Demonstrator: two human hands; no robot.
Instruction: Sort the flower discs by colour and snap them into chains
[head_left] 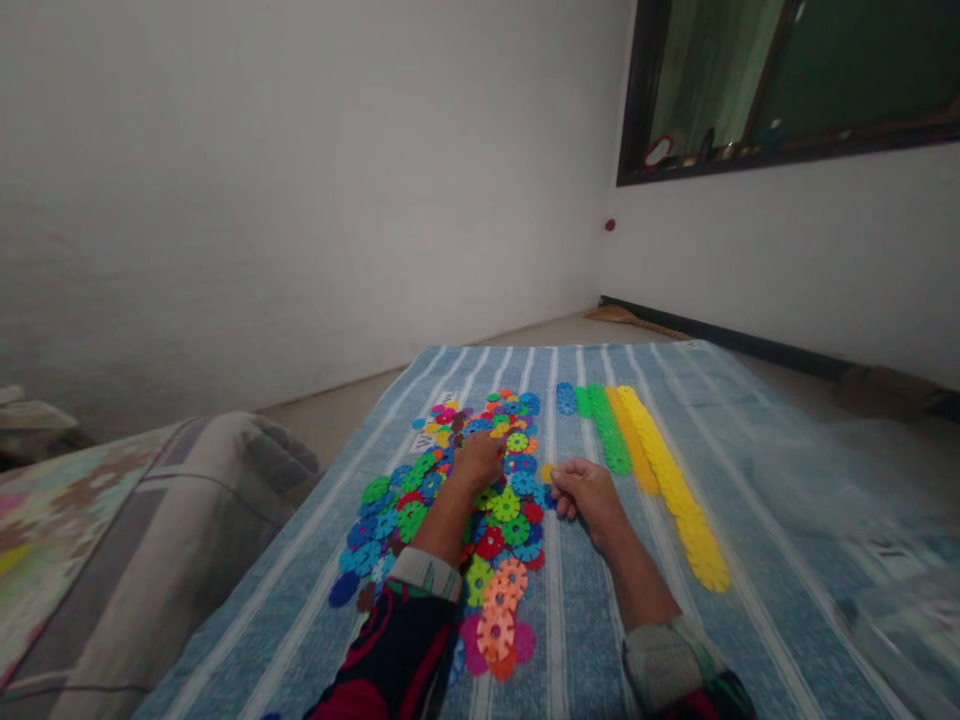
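A spread heap of notched plastic discs point(510, 505) in many colours lies on the striped cloth. My left hand point(478, 460) is down in the middle of the heap with its fingers curled; what they hold, if anything, is hidden. To the right of the heap, my right hand point(589, 492) pinches a yellow-orange notched disc point(548, 473) between thumb and forefinger. Overlapping discs form colour rows beyond that hand: a long yellow row point(667, 480), an orange row point(634, 440), a green row point(611, 435) and a short blue group point(566, 399).
A blue-and-white striped cloth point(592, 640) covers the work surface. Clear plastic bags point(885, 500) lie at the right. On the left stands a fabric-covered piece of furniture point(195, 520). White walls point(337, 180) and a dark-framed window point(750, 90) are behind.
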